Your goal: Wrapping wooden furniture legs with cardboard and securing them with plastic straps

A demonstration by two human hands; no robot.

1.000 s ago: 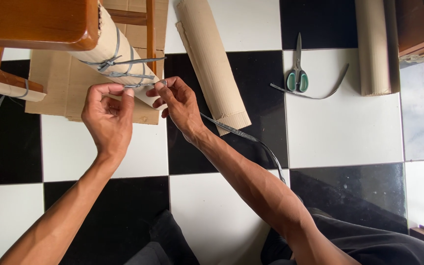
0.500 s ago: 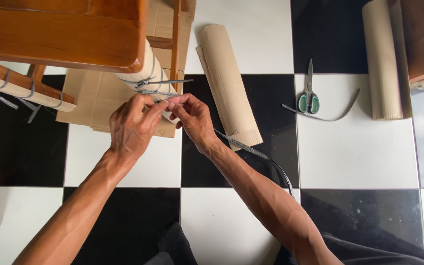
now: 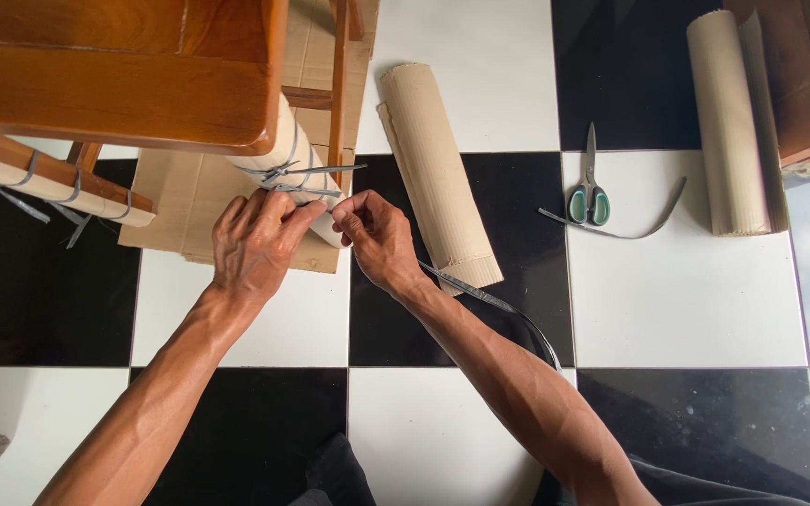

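In the head view, a wooden chair [image 3: 114,75] is seen from above, and one of its legs, wrapped in corrugated cardboard [image 3: 304,164], serves as the landmark. The wrapped leg slants from upper left to lower right, and grey ties are already knotted around it just above the hands. The left hand [image 3: 257,245] is pressed against the lower end of the wrapped leg, its fingers curled and pinched on a grey strap [image 3: 480,298] where the strap meets the cardboard. The right hand [image 3: 377,239] is set just to the right of the wrapped leg, fingertips closed on the same strap, touching or nearly touching the left fingertips. From this pinch the strap's long free length trails down and to the right, passing behind the right forearm. Both hands are equally close to the leg.

A cardboard roll [image 3: 438,173] lies right of the wrapped leg, and scissors [image 3: 590,192] with green handles lie farther right, well apart, on the checkered floor [image 3: 686,290].
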